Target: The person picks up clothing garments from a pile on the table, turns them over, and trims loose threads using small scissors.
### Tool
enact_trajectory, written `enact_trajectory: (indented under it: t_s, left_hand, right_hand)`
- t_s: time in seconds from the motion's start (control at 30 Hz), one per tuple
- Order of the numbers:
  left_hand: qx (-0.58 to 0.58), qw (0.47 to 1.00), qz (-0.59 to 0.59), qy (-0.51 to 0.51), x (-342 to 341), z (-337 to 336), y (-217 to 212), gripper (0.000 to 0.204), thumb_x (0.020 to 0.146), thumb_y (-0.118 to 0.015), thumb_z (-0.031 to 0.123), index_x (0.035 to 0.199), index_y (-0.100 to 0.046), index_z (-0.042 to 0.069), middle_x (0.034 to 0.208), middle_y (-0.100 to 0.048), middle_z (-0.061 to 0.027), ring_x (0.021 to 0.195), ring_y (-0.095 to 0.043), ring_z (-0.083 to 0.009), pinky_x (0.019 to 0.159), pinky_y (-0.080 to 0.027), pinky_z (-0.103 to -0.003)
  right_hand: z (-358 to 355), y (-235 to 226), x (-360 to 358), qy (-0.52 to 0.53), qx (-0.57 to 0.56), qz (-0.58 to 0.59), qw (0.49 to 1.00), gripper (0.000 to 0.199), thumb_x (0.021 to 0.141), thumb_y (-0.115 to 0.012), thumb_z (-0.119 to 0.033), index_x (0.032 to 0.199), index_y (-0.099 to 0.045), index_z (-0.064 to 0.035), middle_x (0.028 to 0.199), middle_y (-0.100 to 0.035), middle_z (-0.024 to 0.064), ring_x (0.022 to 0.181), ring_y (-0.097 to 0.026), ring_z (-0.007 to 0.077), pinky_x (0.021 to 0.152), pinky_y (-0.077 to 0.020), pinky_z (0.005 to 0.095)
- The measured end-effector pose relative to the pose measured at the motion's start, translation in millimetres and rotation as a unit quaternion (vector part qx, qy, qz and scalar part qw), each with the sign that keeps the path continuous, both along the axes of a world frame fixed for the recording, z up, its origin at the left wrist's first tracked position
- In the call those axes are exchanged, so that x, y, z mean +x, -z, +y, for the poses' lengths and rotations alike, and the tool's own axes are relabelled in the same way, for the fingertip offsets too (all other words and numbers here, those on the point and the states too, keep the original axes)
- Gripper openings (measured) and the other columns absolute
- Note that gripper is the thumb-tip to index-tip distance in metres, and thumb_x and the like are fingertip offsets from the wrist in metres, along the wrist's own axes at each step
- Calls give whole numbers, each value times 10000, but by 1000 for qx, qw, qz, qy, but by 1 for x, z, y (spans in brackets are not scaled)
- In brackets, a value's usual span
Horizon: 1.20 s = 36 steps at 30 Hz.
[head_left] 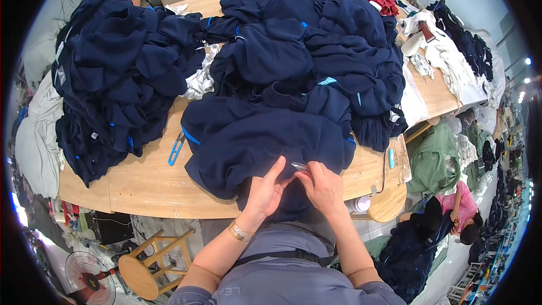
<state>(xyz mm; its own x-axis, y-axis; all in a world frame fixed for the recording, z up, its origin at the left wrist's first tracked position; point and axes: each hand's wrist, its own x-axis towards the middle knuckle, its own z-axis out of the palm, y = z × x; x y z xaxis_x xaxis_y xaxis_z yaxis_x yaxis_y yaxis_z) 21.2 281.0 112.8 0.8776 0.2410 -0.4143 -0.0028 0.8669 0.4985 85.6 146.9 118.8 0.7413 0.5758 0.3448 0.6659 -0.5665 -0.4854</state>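
A navy garment (254, 135) lies bunched at the table's near edge, part of it hanging down in front of me. My right hand (320, 187) is closed on small thread snips, whose silver blades (299, 166) point left above the cloth. Close beside it is my left hand (265, 189), its thumb raised and its other fingers bent at the garment near the right fingertips. What those fingers pinch is partly hidden. Blue-handled thread snips (176, 149) rest on the wood to the left of the garment.
Large piles of navy garments cover the table's left (113, 73) and far middle (316, 28). A light blue cutter-like tool (390, 158) lies at the right edge. Below stand a wooden stool (138, 277) and a fan (90, 279). Other people work across the table and at lower right.
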Motion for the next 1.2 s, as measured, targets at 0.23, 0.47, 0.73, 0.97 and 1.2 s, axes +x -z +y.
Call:
enact_trajectory:
  t_s: [0.23, 0.47, 0.73, 0.97, 1.2]
  left_hand:
    - [11, 1000, -4, -12, 0, 1, 2, 189, 898, -588, 135, 1069, -562, 59, 1036, -615, -67, 932, -609, -169, 814, -500, -311]
    - [55, 998, -14, -28, -1, -2, 3, 212, 898, -586, 116, 1098, -532, 67, 1048, -589, -66, 959, -596, -179, 830, -499, -346]
    - [-2, 1000, -2, 19, -3, 8, 1, 217, 897, -582, 113, 1104, -530, 73, 1057, -577, -50, 963, -587, -164, 799, -543, -362]
    - [5, 1000, -3, -31, -1, -3, 0, 133, 904, -565, 102, 1021, -580, 40, 968, -639, -61, 862, -642, -162, 732, -570, -305]
    - [55, 994, -15, -92, -1, -13, 10, 295, 848, -637, 40, 1113, -507, 53, 1016, -574, -45, 857, -604, -147, 698, -526, -278]
  right_hand:
    - [-2, 3, 0, -9, -8, -3, 1000, 226, 807, -660, -228, 850, -539, -42, 708, -571, 101, 601, -580, 283, 514, -440, 357]
    - [-1, -1, 1, -21, -26, -10, 999, 243, 804, -662, -246, 855, -542, -41, 717, -579, 93, 612, -588, 279, 517, -448, 354]
    - [1, 8, 3, 32, 279, 186, 941, 160, 832, -653, -112, 931, -558, -29, 577, -503, 34, 501, -469, 68, 460, -375, 248]
    - [14, 7, -2, -9, 251, 92, 964, 205, 751, -667, 14, 946, -631, -37, 643, -559, 26, 496, -471, 69, 457, -372, 216]
    - [12, 10, -2, -58, 98, -129, 985, 349, 637, -652, 2, 980, -595, 25, 637, -560, 59, 530, -559, 194, 496, -433, 288]
